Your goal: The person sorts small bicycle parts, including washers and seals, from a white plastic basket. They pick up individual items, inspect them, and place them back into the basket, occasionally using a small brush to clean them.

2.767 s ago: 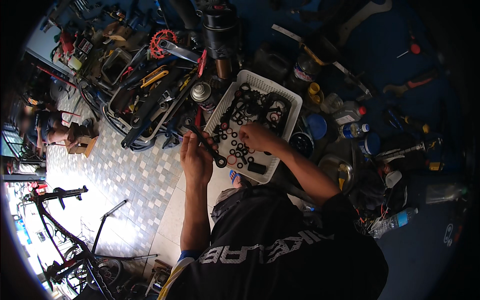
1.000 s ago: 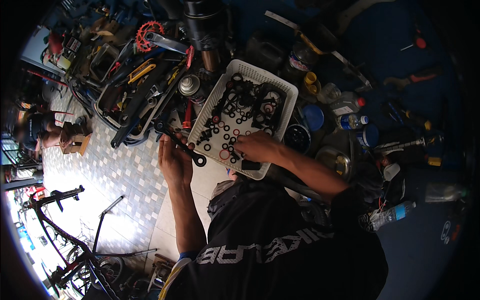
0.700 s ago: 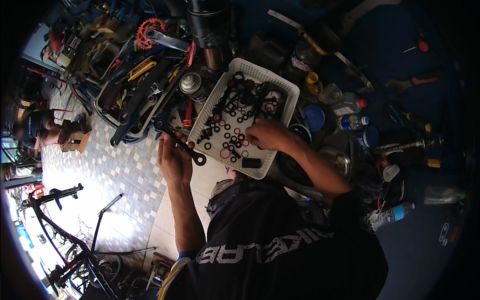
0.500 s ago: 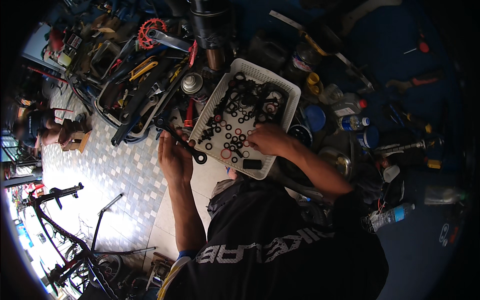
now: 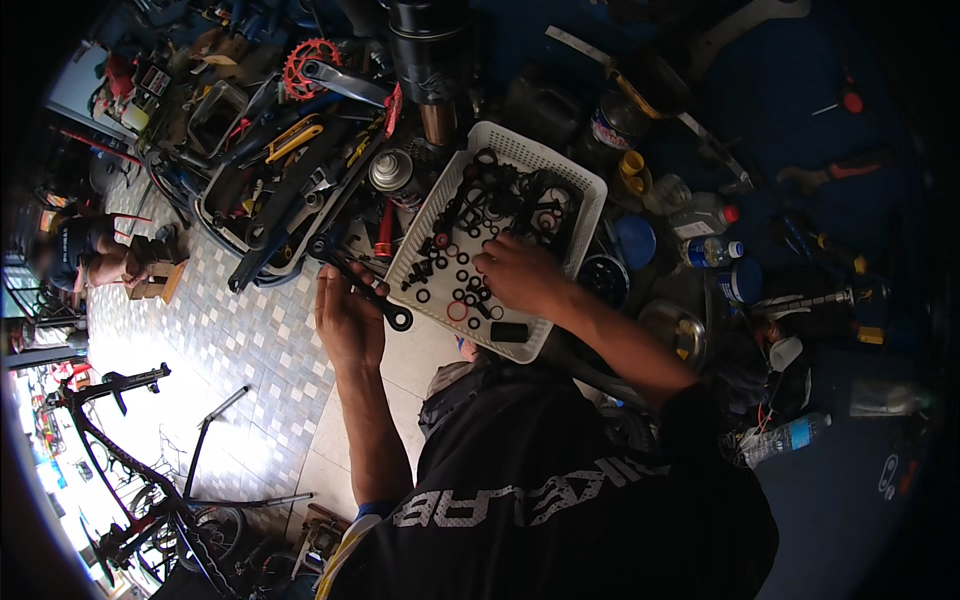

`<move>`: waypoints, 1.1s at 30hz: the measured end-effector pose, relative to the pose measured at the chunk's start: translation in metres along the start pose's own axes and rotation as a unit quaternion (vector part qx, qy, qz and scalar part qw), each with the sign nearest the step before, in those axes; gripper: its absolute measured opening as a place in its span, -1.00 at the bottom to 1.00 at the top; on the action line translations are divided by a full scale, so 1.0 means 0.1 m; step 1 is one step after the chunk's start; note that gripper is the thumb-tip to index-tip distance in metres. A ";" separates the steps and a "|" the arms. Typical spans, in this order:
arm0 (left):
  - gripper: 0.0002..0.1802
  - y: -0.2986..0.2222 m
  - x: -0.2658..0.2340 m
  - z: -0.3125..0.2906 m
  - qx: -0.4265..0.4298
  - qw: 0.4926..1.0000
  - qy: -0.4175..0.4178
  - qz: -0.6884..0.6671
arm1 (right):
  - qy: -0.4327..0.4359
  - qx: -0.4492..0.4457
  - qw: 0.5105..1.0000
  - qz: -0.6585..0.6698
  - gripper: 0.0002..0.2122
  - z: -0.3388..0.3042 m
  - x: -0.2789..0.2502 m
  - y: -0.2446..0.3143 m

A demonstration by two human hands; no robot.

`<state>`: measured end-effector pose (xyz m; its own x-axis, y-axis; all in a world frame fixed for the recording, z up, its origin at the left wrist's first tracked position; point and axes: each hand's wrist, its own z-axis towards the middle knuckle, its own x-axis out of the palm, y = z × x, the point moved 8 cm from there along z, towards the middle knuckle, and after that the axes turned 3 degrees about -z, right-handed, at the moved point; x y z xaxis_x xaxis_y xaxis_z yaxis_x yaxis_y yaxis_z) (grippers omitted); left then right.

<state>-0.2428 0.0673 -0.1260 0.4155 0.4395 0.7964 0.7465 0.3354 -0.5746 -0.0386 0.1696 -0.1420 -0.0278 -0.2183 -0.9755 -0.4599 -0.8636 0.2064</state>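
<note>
My left hand [image 5: 350, 328] is closed around a black link arm [image 5: 398, 317] with a round eye at its lower end, held beside the basket's left edge. The white plastic basket [image 5: 592, 225] lies tilted in front of me and holds many small black rings, a few reddish ones and other dark parts. My right hand [image 5: 522, 276] reaches in from the right, over the rings in the middle. Its fingers are bent down and drawn together at the parts; whatever they pinch is hidden. Near the basket's lower corner lie a short black cylinder [image 5: 509, 332] and a reddish ring [image 5: 457, 311].
A spray can [image 5: 392, 171] and a tray of tools [image 5: 213, 212] stand left of the basket. Bottles [image 5: 710, 251] and a metal bowl [image 5: 672, 335] crowd its right side. A bike frame [image 5: 120, 455] stands at lower left; another person [image 5: 75, 250] is at far left.
My right hand has moved left and slightly up within the basket, over other rings. The left hand holds the link arm almost still. The whole view has shifted slightly.
</note>
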 end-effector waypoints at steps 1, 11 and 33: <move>-0.75 0.01 0.00 0.00 -0.004 1.000 0.000 -0.002 | -0.013 -0.011 0.999 -0.029 -0.69 0.02 -0.02 0.07; -0.75 0.06 0.06 0.02 -0.009 1.000 0.001 -0.009 | 0.056 -0.048 0.997 0.004 -0.49 -0.16 0.15 0.12; -0.80 0.21 0.12 -0.17 -0.024 1.000 0.007 -0.010 | -0.124 -0.089 0.988 -0.025 -0.81 0.57 -0.10 -0.24</move>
<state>-0.2135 0.0651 -0.1253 0.4066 0.4210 0.8108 0.7793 0.3035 -0.5483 -0.0781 0.2181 -0.1410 -0.2354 -0.0739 -0.9691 -0.3041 -0.9414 0.1457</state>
